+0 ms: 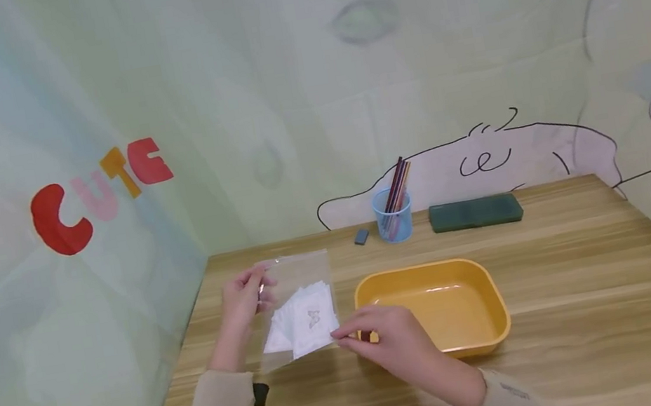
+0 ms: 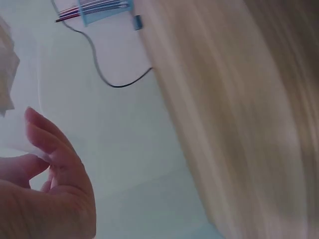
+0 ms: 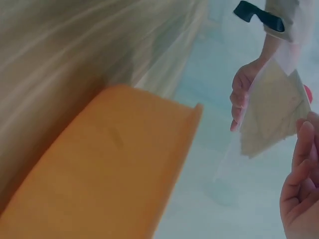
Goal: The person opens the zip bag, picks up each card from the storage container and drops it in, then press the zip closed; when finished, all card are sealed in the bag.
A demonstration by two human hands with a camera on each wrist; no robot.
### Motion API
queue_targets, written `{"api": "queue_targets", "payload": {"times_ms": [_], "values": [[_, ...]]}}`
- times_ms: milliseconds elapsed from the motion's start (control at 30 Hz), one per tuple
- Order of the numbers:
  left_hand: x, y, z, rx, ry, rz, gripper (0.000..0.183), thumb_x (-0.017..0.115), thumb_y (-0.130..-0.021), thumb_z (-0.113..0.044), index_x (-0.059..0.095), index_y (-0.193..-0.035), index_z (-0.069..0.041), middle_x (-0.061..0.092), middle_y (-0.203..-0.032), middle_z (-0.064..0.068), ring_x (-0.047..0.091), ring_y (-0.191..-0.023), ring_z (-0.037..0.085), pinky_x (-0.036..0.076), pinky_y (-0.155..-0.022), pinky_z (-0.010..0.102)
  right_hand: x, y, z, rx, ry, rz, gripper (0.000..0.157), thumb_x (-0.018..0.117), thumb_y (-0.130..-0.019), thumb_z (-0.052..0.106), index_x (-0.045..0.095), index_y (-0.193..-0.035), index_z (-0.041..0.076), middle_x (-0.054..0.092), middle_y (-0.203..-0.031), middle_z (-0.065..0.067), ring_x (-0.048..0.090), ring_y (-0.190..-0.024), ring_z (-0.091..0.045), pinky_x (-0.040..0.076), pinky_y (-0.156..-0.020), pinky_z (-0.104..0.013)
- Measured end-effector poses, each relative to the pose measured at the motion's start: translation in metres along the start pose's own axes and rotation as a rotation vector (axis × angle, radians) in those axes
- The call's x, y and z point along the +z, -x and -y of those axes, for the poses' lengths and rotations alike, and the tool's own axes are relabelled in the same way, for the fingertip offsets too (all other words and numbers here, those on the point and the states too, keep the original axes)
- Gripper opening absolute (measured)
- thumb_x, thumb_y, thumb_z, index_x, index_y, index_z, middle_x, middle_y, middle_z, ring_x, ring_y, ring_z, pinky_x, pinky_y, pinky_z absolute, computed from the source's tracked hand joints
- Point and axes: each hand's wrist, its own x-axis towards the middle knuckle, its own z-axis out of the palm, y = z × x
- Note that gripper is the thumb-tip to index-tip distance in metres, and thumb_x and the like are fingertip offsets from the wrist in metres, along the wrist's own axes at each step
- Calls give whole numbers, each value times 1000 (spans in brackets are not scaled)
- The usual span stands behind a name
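Observation:
A clear plastic bag (image 1: 286, 276) hangs tilted over the left part of the table, with several white paper cards (image 1: 312, 319) inside; the front one bears a small butterfly picture. My left hand (image 1: 244, 297) pinches the bag's upper left edge between thumb and fingers, as the left wrist view also shows. At the lower right edge, my right hand (image 1: 395, 341) pinches the bag beside the cards. In the right wrist view the right hand (image 3: 301, 184) grips one side of the bag and the left hand (image 3: 244, 89) shows beyond it.
A yellow tray (image 1: 494, 297) sits on the wooden table (image 1: 579, 269), partly behind my right forearm. Farther back stand a blue cup (image 1: 394, 220) of colored pencils (image 1: 397, 184), a small blue eraser (image 1: 361, 236) and a dark green case (image 1: 475, 213). Printed curtains (image 1: 258, 100) border the table.

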Motion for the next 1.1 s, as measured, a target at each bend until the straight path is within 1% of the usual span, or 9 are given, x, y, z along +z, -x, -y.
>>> {"api": "queue_targets", "payload": {"times_ms": [100, 233, 400, 467, 567, 733, 900, 1000, 1100], "values": [[1, -7, 12, -44, -44, 23, 39, 53, -99, -29, 59, -123, 2, 65, -79, 3, 58, -53, 8, 48, -48, 18, 5, -3, -6, -77, 174, 35, 5, 75, -84, 29, 75, -87, 25, 65, -83, 18, 54, -66, 2, 43, -58, -10], [0, -17, 26, -76, -169, 31, 38, 52, -100, -29, 60, -122, 1, 66, -83, 5, 56, -56, 9, 46, -49, 19, 13, -10, -16, -203, 405, 112, 10, 77, -81, 34, 72, -81, 26, 61, -81, 17, 54, -69, 0, 42, -60, -10], [-1, -27, 42, -30, -350, 98, 37, 51, -99, -22, 59, -119, 9, 60, -77, 8, 49, -54, 10, 44, -47, 21, 22, -17, -24, -397, 646, 244, 12, 79, -78, 35, 71, -76, 26, 60, -79, 15, 50, -78, -6, 41, -63, -13], [1, -29, 45, -13, -402, 119, 36, 52, -98, -19, 59, -117, 11, 58, -76, 9, 48, -54, 10, 44, -47, 22, 26, -20, -25, -464, 741, 303, 10, 76, -79, 34, 70, -75, 27, 60, -78, 15, 48, -78, -8, 38, -63, -15], [3, -32, 47, -9, -454, 121, 34, 53, -97, -16, 59, -114, 12, 58, -76, 11, 49, -55, 11, 45, -48, 23, 32, -25, -25, -536, 855, 370, 11, 72, -81, 28, 68, -71, 28, 59, -75, 16, 46, -75, -8, 34, -64, -19], [3, -35, 51, -29, -503, 138, 32, 55, -96, -15, 60, -111, 13, 60, -80, 16, 53, -56, 14, 50, -51, 27, 46, -27, -30, -545, 925, 453, 16, 70, -78, 21, 66, -65, 29, 57, -69, 17, 42, -69, -9, 34, -67, -21], [2, -37, 55, -43, -546, 141, 31, 57, -95, -15, 62, -108, 13, 61, -78, 14, 56, -56, 17, 53, -53, 31, 59, -28, -31, -454, 938, 556, 15, 73, -75, 24, 65, -63, 28, 55, -63, 15, 40, -65, -8, 33, -66, -21], [3, -38, 57, -32, -549, 132, 29, 58, -94, -14, 64, -103, 12, 61, -74, 14, 58, -54, 19, 55, -52, 34, 67, -28, -31, -404, 970, 607, 13, 74, -76, 26, 66, -66, 29, 57, -65, 16, 42, -67, -7, 32, -65, -22], [5, -37, 60, -32, -554, 110, 25, 60, -93, -13, 65, -99, 10, 62, -73, 14, 59, -56, 20, 55, -53, 34, 74, -25, -30, -388, 1024, 626, 12, 74, -77, 28, 67, -69, 32, 60, -69, 17, 45, -69, -5, 31, -64, -22]]}}
